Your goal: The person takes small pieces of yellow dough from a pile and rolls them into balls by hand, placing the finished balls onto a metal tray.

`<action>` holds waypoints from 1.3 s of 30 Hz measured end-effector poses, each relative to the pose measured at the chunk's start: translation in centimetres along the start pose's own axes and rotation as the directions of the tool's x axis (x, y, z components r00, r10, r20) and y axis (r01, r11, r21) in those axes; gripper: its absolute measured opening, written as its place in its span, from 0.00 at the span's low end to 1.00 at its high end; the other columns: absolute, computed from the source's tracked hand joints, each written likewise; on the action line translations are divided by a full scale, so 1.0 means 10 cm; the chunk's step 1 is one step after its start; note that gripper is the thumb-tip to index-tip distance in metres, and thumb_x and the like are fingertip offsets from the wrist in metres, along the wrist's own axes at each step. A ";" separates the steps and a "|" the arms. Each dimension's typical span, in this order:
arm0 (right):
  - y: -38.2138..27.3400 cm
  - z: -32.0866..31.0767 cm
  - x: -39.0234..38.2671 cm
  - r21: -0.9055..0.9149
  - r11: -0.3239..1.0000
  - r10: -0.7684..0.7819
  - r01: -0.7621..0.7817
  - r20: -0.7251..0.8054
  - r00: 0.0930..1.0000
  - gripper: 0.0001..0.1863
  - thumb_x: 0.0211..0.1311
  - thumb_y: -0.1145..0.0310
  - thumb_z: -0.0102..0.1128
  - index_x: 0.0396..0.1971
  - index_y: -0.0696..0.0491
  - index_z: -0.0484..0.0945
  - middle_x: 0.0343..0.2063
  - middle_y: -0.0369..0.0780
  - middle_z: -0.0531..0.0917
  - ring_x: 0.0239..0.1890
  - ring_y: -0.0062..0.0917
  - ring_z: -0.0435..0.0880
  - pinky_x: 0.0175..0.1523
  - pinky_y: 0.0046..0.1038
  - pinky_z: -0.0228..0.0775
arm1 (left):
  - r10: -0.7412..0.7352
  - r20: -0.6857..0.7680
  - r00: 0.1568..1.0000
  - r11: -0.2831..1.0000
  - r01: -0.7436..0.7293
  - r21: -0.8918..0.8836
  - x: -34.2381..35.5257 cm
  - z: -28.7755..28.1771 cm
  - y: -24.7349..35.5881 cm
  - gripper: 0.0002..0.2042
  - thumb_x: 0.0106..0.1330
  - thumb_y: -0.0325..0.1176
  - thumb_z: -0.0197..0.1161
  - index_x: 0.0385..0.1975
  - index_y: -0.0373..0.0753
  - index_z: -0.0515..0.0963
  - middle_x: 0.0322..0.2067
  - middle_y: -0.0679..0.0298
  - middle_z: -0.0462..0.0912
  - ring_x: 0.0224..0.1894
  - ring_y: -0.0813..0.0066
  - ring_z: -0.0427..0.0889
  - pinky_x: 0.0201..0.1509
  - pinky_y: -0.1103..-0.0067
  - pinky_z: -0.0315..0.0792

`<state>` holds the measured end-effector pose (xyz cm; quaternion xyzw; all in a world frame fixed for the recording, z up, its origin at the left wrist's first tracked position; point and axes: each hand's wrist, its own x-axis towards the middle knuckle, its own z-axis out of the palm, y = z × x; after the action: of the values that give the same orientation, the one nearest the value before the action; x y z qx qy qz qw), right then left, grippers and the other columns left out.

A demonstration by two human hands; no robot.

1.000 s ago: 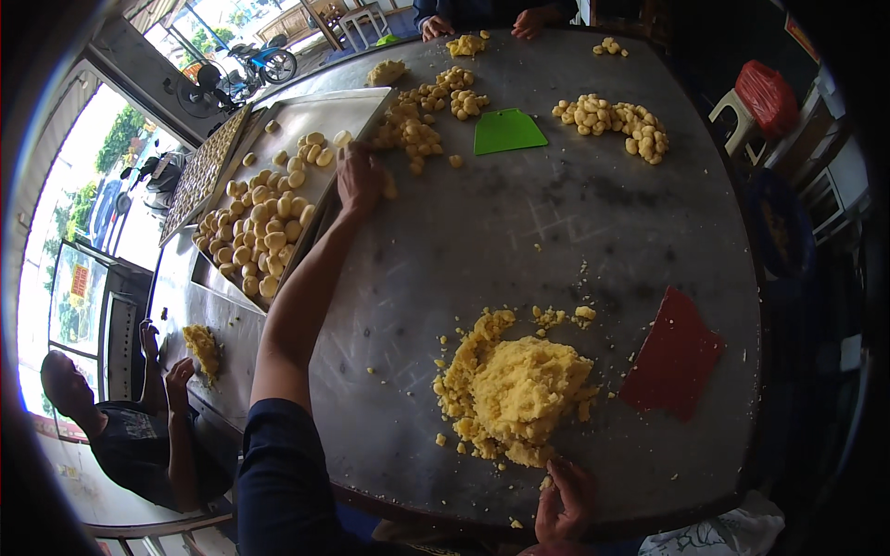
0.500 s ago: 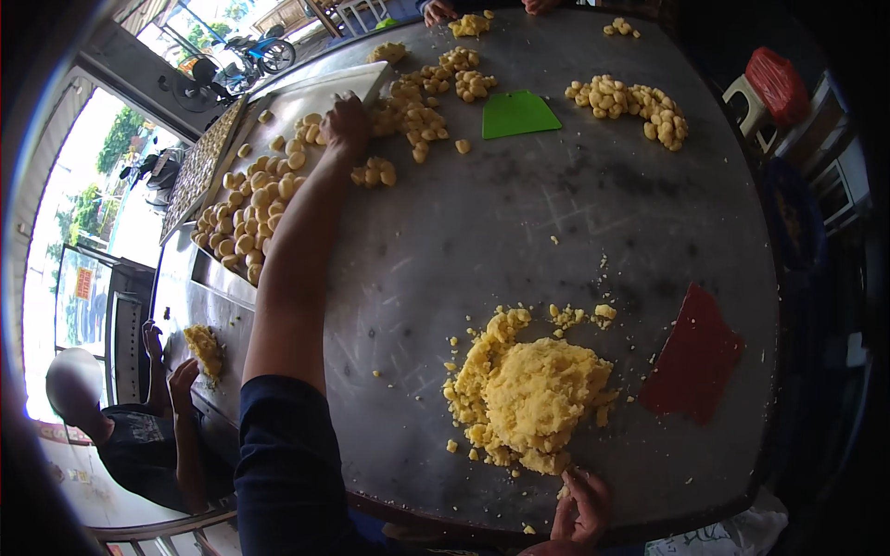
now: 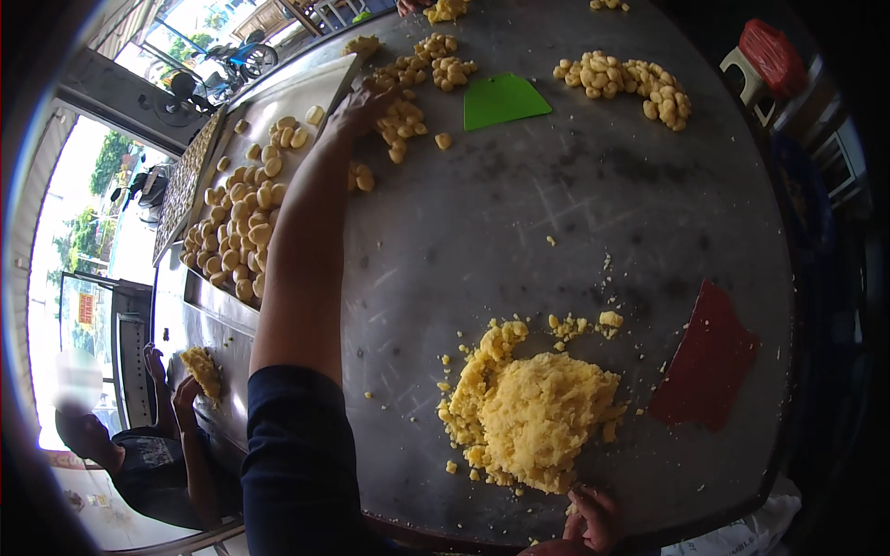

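a shallow metal tray (image 3: 326,85) sits aslant on the left side of the metal table (image 3: 454,241). in it lie round, pale dough balls (image 3: 238,208), heaped toward the near end, with a few loose ones further up and part of the far end bare. just beyond its left side is a second tray (image 3: 185,176), covered with small pieces set close together.

the left arm stretches out along the near tray's right side. the left hand (image 3: 360,109) is by the tray's right rim, over the edge of a pile of small dough pieces (image 3: 401,120) on the table; its fingers look partly spread, and i cannot tell if they have hold of a piece. more small pieces lie in a curved row (image 3: 621,82) to the right, past a green scraper (image 3: 505,102).

the right hand (image 3: 593,521) is low, at the near edge of a crumbly yellow dough mound (image 3: 542,417) lying straight on the table. its thumb and fingers are bent close together; a pale bit shows at the tips, but i cannot tell if it is gripped. a red sheet (image 3: 709,361) lies right of the mound.

at the far right is a dark blue basin (image 3: 805,208), its contents too dim to tell.
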<state>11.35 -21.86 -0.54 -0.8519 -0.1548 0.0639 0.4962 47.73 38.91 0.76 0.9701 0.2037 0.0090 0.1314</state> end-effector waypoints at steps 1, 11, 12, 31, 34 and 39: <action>-0.01 0.00 -0.01 -0.010 1.000 0.021 -0.021 0.001 1.000 0.15 0.72 0.71 0.53 0.54 0.51 0.83 0.50 0.46 0.82 0.46 0.33 0.84 0.49 0.31 0.77 | 0.012 0.093 0.996 1.000 -0.011 -0.006 -0.06 -0.04 0.16 0.37 0.64 0.69 0.53 0.62 0.44 0.74 0.52 0.54 0.81 0.48 0.63 0.83 0.50 0.70 0.77; 0.04 0.04 -0.03 0.036 0.998 -0.046 0.047 -0.037 0.998 0.14 0.72 0.72 0.54 0.53 0.54 0.83 0.50 0.47 0.82 0.45 0.33 0.83 0.48 0.31 0.77 | -0.347 0.562 0.751 0.791 0.556 -0.255 -0.14 -0.63 0.06 0.14 0.71 0.52 0.59 0.47 0.52 0.78 0.27 0.73 0.75 0.23 0.82 0.79 0.22 0.82 0.76; 0.05 0.05 -0.02 0.038 0.998 -0.049 0.050 -0.036 0.998 0.14 0.72 0.72 0.54 0.53 0.55 0.83 0.50 0.47 0.82 0.45 0.33 0.84 0.47 0.31 0.77 | -0.275 0.616 0.738 0.789 0.540 -0.294 -0.20 -0.73 0.05 0.12 0.71 0.49 0.59 0.40 0.47 0.77 0.23 0.73 0.75 0.18 0.81 0.77 0.19 0.85 0.73; -0.11 -0.01 0.07 0.015 1.000 0.020 -0.020 -0.045 0.999 0.21 0.53 0.85 0.53 0.46 0.56 0.84 0.44 0.44 0.82 0.46 0.37 0.82 0.51 0.33 0.74 | -0.003 0.285 0.959 0.991 0.040 -0.124 -0.42 -0.18 0.34 0.30 0.58 0.59 0.67 0.51 0.41 0.80 0.39 0.60 0.86 0.48 0.65 0.84 0.51 0.69 0.77; -0.15 0.00 0.07 0.052 0.999 -0.010 0.012 -0.039 0.999 0.20 0.53 0.85 0.52 0.45 0.56 0.84 0.44 0.44 0.82 0.46 0.36 0.82 0.51 0.33 0.74 | -0.021 0.465 0.885 0.947 0.167 -0.275 -0.60 -0.43 -0.12 0.24 0.63 0.52 0.66 0.52 0.42 0.78 0.41 0.63 0.84 0.45 0.69 0.84 0.42 0.70 0.82; -0.10 -0.01 0.03 0.067 0.997 0.025 -0.022 -0.031 0.999 0.19 0.54 0.84 0.53 0.45 0.56 0.84 0.44 0.44 0.82 0.47 0.36 0.81 0.51 0.33 0.75 | -0.044 0.850 0.525 0.882 0.420 -0.214 -1.39 -0.56 0.17 0.18 0.69 0.45 0.62 0.53 0.42 0.78 0.49 0.63 0.78 0.43 0.75 0.82 0.36 0.72 0.86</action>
<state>11.47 -21.34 0.38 -0.8375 -0.1345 0.0612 0.5260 35.26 33.31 7.05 0.7743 0.2421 -0.4233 0.4033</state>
